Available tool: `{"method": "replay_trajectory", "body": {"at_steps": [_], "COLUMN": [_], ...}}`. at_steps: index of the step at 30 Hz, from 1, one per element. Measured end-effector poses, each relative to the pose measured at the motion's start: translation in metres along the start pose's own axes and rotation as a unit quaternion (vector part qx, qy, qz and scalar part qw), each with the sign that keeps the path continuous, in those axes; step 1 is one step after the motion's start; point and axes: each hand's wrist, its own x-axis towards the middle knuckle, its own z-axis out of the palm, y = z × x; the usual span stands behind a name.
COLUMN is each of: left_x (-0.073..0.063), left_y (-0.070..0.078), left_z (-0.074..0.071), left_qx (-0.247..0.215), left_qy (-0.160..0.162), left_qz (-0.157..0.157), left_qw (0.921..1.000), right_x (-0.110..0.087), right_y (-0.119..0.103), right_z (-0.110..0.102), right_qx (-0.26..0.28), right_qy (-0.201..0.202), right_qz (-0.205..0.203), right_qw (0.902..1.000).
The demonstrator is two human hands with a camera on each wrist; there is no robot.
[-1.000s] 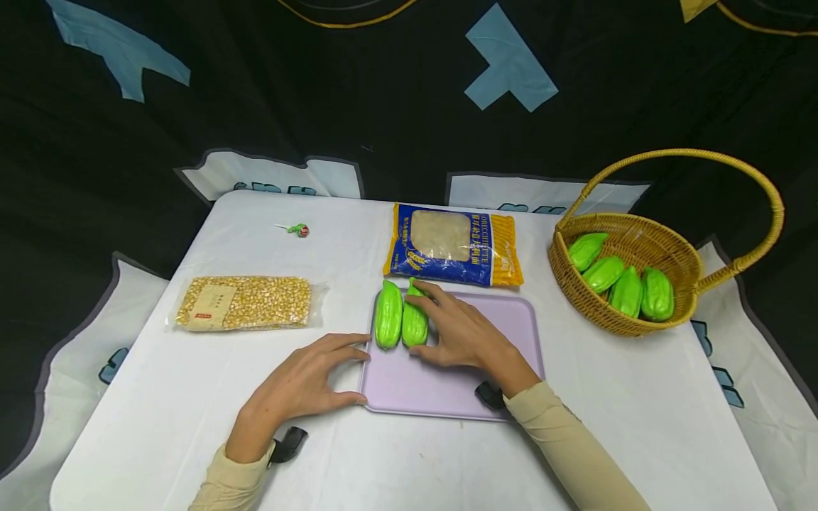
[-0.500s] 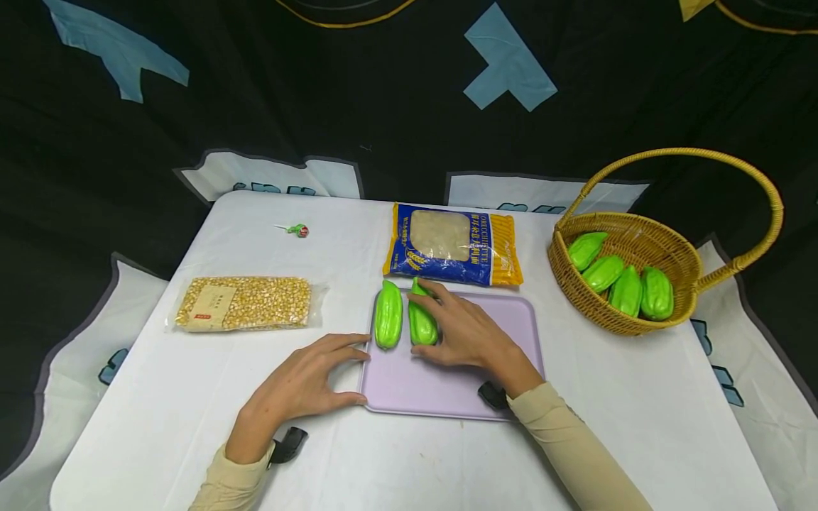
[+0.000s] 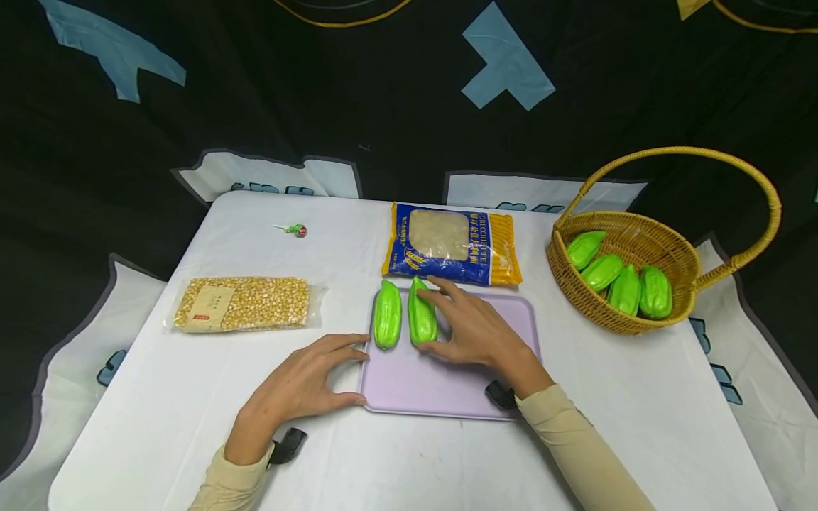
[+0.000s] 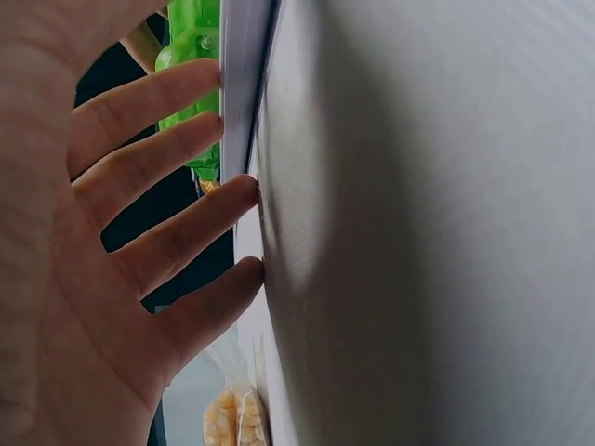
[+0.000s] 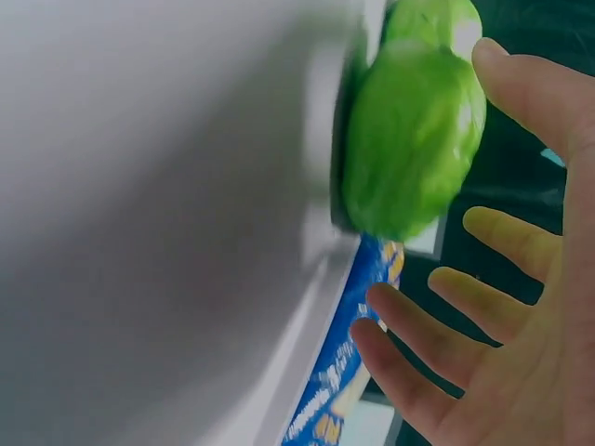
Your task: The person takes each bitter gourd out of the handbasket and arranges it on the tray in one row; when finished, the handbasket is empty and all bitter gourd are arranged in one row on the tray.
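Note:
On the lilac tray (image 3: 447, 390) lie two ridged, glossy green fruits side by side with a gap between them, the left fruit (image 3: 387, 315) and the right fruit (image 3: 422, 314). My right hand (image 3: 469, 323) is just right of the right fruit, fingers spread. In the right wrist view its thumb is by a green fruit (image 5: 409, 139) and the other fingers stand apart from it. My left hand (image 3: 307, 380) has its fingers extended, fingertips at the tray's left edge; the left wrist view shows the fingers (image 4: 177, 149) spread along that rim.
A wicker basket (image 3: 578, 305) with several similar green fruits stands at the right, its handle arching high. Behind the tray lies a blue and yellow pasta bag (image 3: 450, 245). A pack of corn kernels (image 3: 246, 304) and a small lollipop (image 3: 295, 230) lie to the left.
The right fruit has moved right, away from the left fruit, with my right hand. Then the right hand has drawn slightly further right off the fruit. My left hand has stayed put.

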Motion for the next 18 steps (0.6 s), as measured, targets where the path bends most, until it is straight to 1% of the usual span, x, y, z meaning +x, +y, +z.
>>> {"method": "replay_trajectory", "body": {"at_steps": [4, 8, 13, 18], "left_x": [0.000, 0.000, 0.000, 0.000], "left_y": [0.000, 0.001, 0.001, 0.002], "left_z": [0.000, -0.001, 0.000, 0.000], "left_qx": [0.001, 0.002, 0.006, 0.005], "left_qy": [0.001, 0.000, -0.002, -0.004], "left_qz": [0.000, -0.001, -0.002, -0.003], "left_qw": [1.0000, 1.0000, 1.0000, 1.0000], "right_x": [-0.005, -0.011, -0.018, -0.027], "right_y": [0.007, 0.017, 0.031, 0.044], "right_z": [-0.011, -0.024, -0.038, -0.051], "right_qx": [0.003, -0.006, -0.027, -0.032], "right_qy": [0.007, 0.020, 0.049, 0.083], "right_qz": [0.019, 0.035, 0.041, 0.050], "right_qw": [0.9998, 0.9992, 0.9976, 0.9948]}}
